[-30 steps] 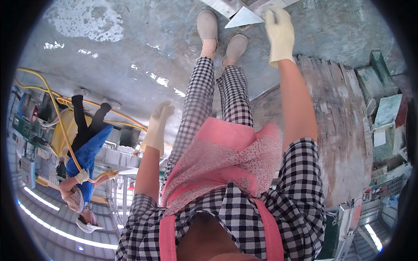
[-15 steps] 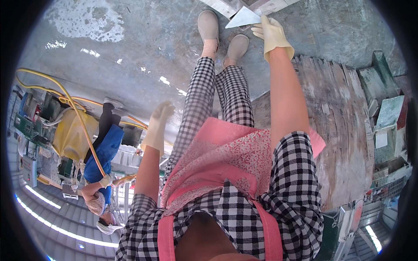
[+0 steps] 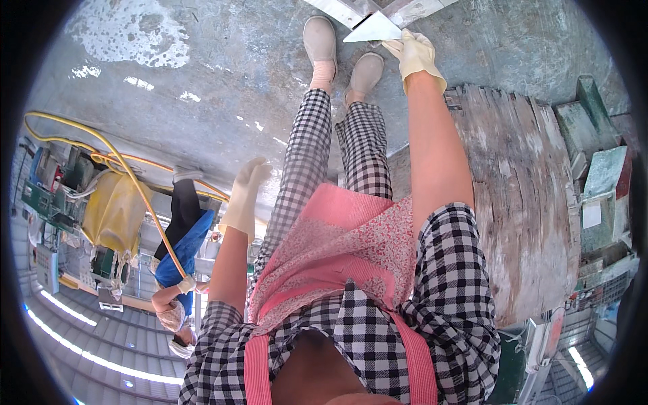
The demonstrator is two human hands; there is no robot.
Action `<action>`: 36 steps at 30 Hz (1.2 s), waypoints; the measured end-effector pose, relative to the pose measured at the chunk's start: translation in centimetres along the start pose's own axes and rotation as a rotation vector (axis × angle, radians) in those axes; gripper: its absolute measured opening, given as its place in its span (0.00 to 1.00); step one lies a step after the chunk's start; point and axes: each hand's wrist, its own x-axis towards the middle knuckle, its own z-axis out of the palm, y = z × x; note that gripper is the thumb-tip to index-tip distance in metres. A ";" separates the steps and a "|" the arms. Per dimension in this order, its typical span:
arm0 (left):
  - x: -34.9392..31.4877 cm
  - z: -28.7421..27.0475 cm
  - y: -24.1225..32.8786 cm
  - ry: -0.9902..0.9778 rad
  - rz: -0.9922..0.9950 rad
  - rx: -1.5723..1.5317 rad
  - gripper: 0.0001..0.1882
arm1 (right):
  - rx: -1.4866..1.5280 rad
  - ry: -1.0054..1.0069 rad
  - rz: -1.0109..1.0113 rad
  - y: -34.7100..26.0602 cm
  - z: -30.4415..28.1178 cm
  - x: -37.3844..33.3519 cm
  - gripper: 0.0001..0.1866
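Observation:
At the top, my right hand [image 3: 417, 55] in a cream rubber glove is closed on the right end of a flat white triangular plate [image 3: 373, 29]. Whether the plate has a handle, I cannot tell, as the fingers cover that end. Its far side lies over or against the corner of a pale frame [image 3: 405, 11], cut off by the picture's upper edge. My left hand [image 3: 248, 185], gloved alike, hangs beside my left leg with its fingers stretched out and nothing in it.
My grey shoes [image 3: 319, 42] stand on wet concrete [image 3: 216, 74] just short of the frame. A worn wooden board [image 3: 520, 202] lies to the right, with green metal boxes [image 3: 603, 177] past it. On the left, a co-worker in a blue apron [image 3: 182, 246] holds a yellow hose [image 3: 128, 158].
My right hand and the white plate have shifted slightly left, and its fingers look more closed. The co-worker has moved rightward. My left hand has hardly moved.

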 end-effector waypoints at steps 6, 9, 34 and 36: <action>-0.1 -0.4 0.1 -0.004 0.025 -0.023 0.22 | -0.073 -0.063 0.000 -0.5 0.1 -0.6 0.13; -0.3 -0.3 0.6 -0.005 0.032 0.001 0.22 | -0.091 -0.051 0.034 -0.8 0.2 -0.9 0.14; -1.1 0.1 1.7 -0.036 0.069 0.075 0.22 | -0.203 -0.101 -0.012 -1.9 1.0 -2.8 0.13; -1.2 0.0 1.9 -0.030 0.080 0.088 0.22 | -0.227 -0.118 0.015 -2.5 1.1 -3.2 0.16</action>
